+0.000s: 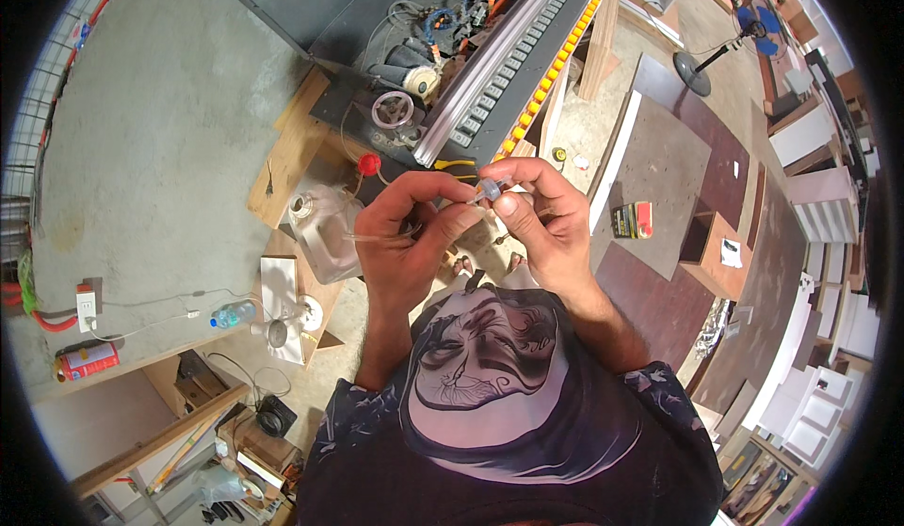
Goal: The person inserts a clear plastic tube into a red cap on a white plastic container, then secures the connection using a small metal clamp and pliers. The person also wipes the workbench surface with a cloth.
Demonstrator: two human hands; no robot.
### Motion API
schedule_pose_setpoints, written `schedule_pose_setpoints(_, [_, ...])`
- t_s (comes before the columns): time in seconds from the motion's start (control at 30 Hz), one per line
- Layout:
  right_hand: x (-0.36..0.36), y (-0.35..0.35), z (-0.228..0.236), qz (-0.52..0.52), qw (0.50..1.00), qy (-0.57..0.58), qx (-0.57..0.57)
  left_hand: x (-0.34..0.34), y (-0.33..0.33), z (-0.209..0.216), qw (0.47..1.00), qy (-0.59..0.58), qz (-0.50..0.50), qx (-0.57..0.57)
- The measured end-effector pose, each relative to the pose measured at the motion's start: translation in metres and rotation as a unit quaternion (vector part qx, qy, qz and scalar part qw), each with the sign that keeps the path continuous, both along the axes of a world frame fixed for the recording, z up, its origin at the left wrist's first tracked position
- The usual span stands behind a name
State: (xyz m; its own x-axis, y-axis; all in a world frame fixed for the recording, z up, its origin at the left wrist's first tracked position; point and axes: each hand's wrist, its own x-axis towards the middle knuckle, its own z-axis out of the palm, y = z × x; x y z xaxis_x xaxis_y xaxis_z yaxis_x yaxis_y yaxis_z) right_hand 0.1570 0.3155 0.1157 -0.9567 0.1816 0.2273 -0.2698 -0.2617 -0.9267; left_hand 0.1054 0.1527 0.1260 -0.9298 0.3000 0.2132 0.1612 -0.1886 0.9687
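Both hands meet in front of my chest, just short of a long machine (490, 88). My right hand (549, 220) pinches a small translucent plastic fitting (489, 189) with some orange on it between thumb and forefinger. My left hand (407, 229) is closed too, its thumb and forefinger on the end of a thin clear tube (375, 237) that meets the fitting. Whether the tube is pushed fully onto it is too small to tell. Left of my left hand stands a whitish plastic jug (325, 234) with an open neck. A red cap (368, 164) sits on a thin tube beyond it.
The machine's open housing shows hoses, wires and a handwheel (393, 112). A dark board (654, 182) at right carries a small yellow-and-red box (632, 220). A water bottle (233, 314) and a red can (88, 362) lie at left. A pedestal fan (692, 74) stands far right.
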Motion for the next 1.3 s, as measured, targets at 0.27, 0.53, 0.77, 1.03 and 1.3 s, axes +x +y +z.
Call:
schedule_pose_setpoints(0.27, [-0.005, 0.004, -0.007, 0.109, 0.986, -0.039, -0.122, -0.002, -0.001, -0.006, 1.000, 0.008, 0.010, 0.010])
schedule_pose_setpoints(0.53, [-0.010, 0.000, -0.007, 0.093, 0.992, 0.009, -0.080, -0.007, -0.008, -0.003, 0.999, 0.027, 0.023, -0.021])
schedule_pose_setpoints(0.77, [-0.013, -0.002, -0.003, 0.089, 0.995, 0.014, -0.044, -0.009, -0.012, -0.005, 0.999, 0.026, 0.033, -0.013])
schedule_pose_setpoints(1.03, [-0.014, -0.005, -0.004, 0.093, 0.994, -0.002, -0.050, -0.009, -0.012, -0.004, 0.999, 0.021, 0.047, -0.006])
schedule_pose_setpoints(1.3, [-0.015, -0.007, -0.004, 0.078, 0.997, 0.000, 0.003, -0.009, -0.011, -0.004, 0.998, 0.046, 0.036, 0.019])
